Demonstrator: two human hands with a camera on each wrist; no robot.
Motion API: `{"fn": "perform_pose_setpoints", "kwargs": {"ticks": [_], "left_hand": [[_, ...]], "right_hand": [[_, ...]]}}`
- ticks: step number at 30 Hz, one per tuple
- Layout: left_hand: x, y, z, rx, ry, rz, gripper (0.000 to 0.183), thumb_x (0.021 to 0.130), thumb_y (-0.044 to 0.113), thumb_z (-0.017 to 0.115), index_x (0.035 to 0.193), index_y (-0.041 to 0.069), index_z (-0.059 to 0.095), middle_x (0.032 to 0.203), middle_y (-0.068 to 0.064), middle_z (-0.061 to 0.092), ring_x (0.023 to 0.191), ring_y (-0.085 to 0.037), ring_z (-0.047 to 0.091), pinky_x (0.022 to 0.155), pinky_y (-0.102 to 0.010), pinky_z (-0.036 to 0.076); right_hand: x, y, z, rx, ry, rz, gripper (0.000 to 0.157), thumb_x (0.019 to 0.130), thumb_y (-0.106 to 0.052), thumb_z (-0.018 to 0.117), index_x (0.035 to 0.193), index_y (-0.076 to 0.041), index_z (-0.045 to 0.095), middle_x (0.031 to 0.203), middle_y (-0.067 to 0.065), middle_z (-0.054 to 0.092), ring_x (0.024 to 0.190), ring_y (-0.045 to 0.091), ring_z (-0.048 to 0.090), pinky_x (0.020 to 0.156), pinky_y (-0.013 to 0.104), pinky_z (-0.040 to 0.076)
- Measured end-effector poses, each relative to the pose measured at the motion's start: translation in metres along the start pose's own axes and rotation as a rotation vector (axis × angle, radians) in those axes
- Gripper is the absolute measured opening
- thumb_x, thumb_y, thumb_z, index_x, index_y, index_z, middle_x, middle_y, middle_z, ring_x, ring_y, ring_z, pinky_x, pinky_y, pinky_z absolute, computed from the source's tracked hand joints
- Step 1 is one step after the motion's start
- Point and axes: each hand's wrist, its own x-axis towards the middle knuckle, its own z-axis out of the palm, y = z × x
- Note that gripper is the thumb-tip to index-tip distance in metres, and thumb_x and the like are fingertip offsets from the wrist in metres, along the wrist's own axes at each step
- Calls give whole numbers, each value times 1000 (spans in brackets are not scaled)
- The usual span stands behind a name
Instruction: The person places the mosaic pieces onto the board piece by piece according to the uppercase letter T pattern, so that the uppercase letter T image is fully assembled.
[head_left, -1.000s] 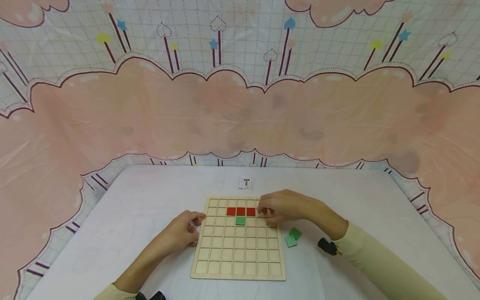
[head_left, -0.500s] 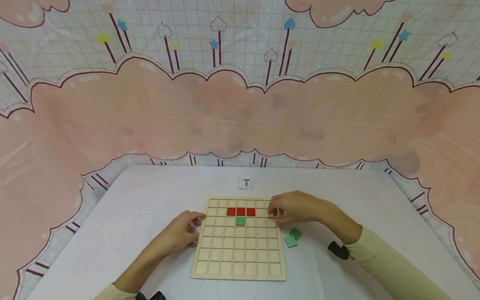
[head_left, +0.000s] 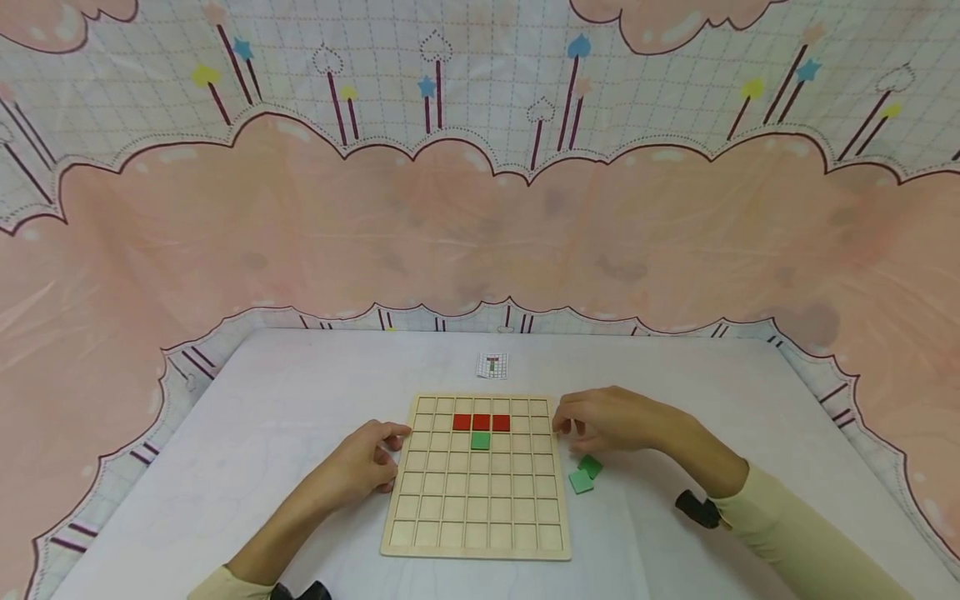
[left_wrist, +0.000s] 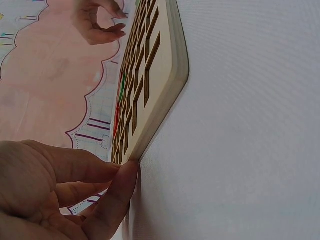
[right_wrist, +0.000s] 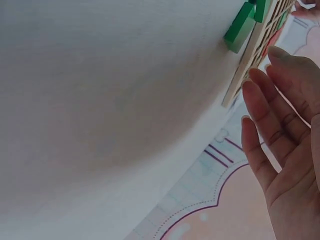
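A square wooden grid board (head_left: pixel 477 500) lies flat on the white table. Several tiles sit in it: a row of red tiles (head_left: pixel 482 422) and one green tile (head_left: pixel 480 441) just below the middle red one. At the board's left edge my left hand (head_left: pixel 365 467) holds on; the left wrist view shows its thumb and a finger against the rim. Beside the upper right edge hovers my right hand (head_left: pixel 611 419), fingers loosely bent and nothing in them. Two loose green tiles (head_left: pixel 581 481) rest right of the board, just below this hand.
Behind the board lies a small printed card (head_left: pixel 492 366) with a red-and-green T pattern on a grid. A patterned pink and white cloth (head_left: pixel 480 233) hangs behind the table (head_left: pixel 300 375).
My right hand has drawn off to the right, from over the board's upper right squares to beyond its edge. The left hand, the board and the tiles stay put.
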Motion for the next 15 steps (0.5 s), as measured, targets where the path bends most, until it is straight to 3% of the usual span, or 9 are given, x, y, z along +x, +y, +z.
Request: {"fn": "perform_pose_setpoints", "kwargs": {"ticks": [15], "left_hand": [[-1,-1,-1,-11,-17,20,56,83,-19,57,137,-6,55,114,-15,51,80,-22,53,59,-30,58]], "right_hand": [[-19,8,6,27,-4,22,25,89,-19,74,114,-20,72,100,-14,63,87,4,58,74,22,53]]}}
